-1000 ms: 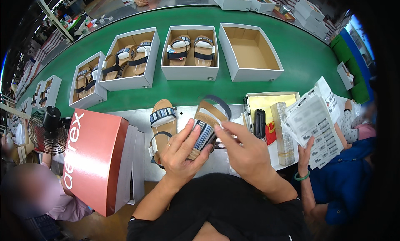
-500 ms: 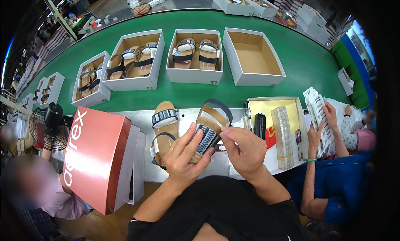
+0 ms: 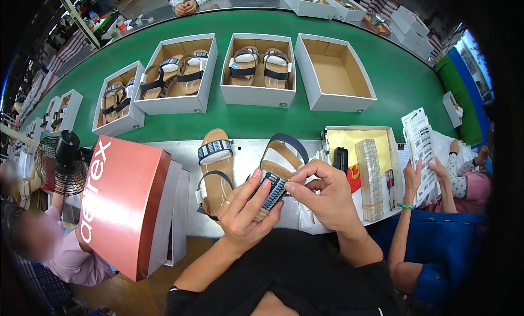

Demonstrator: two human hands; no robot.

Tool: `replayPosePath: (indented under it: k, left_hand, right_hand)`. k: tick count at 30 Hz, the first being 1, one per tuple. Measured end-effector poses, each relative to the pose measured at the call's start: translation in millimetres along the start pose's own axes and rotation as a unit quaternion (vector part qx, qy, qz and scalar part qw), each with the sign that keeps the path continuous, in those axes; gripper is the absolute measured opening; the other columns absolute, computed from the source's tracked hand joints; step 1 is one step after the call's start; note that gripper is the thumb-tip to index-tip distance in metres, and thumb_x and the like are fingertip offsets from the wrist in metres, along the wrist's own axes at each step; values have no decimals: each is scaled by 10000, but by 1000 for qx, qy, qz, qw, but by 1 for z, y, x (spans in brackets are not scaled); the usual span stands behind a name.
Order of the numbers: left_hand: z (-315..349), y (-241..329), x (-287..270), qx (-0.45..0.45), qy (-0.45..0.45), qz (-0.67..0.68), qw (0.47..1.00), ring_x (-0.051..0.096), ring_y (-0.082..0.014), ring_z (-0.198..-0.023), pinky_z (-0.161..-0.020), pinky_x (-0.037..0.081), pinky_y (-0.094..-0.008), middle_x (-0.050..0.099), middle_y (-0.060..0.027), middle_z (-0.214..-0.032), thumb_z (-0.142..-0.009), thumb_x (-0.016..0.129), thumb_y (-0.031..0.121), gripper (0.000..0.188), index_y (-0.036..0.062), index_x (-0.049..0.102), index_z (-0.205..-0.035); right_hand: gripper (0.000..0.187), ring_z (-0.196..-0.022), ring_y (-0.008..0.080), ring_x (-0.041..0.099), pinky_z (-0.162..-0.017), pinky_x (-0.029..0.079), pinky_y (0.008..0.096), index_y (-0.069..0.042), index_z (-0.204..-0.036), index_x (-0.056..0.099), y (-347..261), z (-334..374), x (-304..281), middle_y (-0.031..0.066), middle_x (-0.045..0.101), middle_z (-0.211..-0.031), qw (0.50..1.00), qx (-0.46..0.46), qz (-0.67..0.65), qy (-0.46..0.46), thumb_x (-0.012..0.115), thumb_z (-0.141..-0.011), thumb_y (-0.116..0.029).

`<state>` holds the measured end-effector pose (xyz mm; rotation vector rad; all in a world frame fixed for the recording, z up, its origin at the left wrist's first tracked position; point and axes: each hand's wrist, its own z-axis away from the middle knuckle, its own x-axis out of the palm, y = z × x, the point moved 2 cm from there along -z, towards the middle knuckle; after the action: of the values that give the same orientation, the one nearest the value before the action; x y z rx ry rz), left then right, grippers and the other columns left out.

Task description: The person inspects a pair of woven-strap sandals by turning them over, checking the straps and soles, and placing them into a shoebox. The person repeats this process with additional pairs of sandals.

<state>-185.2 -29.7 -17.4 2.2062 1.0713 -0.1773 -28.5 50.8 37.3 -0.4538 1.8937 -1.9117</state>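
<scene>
Heel toward the grey metal surface's (image 3: 244, 166) far edge, a tan blue-strapped sandal (image 3: 275, 183) is gripped by left hand (image 3: 244, 211), seemingly pinched by right hand (image 3: 327, 195).

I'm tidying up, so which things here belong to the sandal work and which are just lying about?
Likely belonging:
held sandal
second sandal on the metal table
boxed sandals
white shoeboxes

Seemingly just lying about:
black fan
black case
pens
</scene>
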Motion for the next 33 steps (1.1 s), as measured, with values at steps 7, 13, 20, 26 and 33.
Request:
replayPosePath:
  k: [7,13,20,26,33]
  left_hand:
    - [-3,-6,-4,-7,-12,15,1000,705,-290,-958,-807,558,-332,638,-242,-1270,-679,842,101,555,-18,672,-1193]
    - [-5,-12,-7,-20,-34,38,998,700,-303,-1007,-836,556,-332,635,-241,-1276,-674,841,91,560,-20,671,-1195]
    - [-22,-23,-14,-22,-115,111,987,696,-296,-1028,-859,549,-334,645,-211,-1277,-678,841,81,543,4,683,-1192]
    - [-28,-22,-16,-22,-129,129,983,704,-275,-991,-829,561,-330,661,-158,-1273,-656,843,75,550,44,703,-1187]
    - [-27,-23,-17,-26,-131,135,982,707,-274,-981,-828,567,-331,665,-140,-1273,-648,840,67,547,56,709,-1179]
  right_hand:
    - [128,-832,146,686,-682,562,247,10,-969,685,14,-3,-7,106,693,-949,979,-195,33,49,730,-849,10]
    - [145,-833,160,687,-661,545,256,-2,-955,690,13,-10,-10,122,704,-940,966,-242,88,25,738,-824,38]
    - [140,-756,140,646,-622,519,253,-21,-919,712,-8,-16,-16,81,650,-913,943,-264,201,-35,768,-797,23]
    - [131,-757,133,642,-618,514,249,-28,-904,724,-16,-21,-21,63,626,-869,965,-177,163,-103,768,-791,22]
    - [163,-770,173,665,-643,536,251,-29,-937,727,-23,-20,-20,89,651,-883,934,-227,247,-119,747,-782,16]
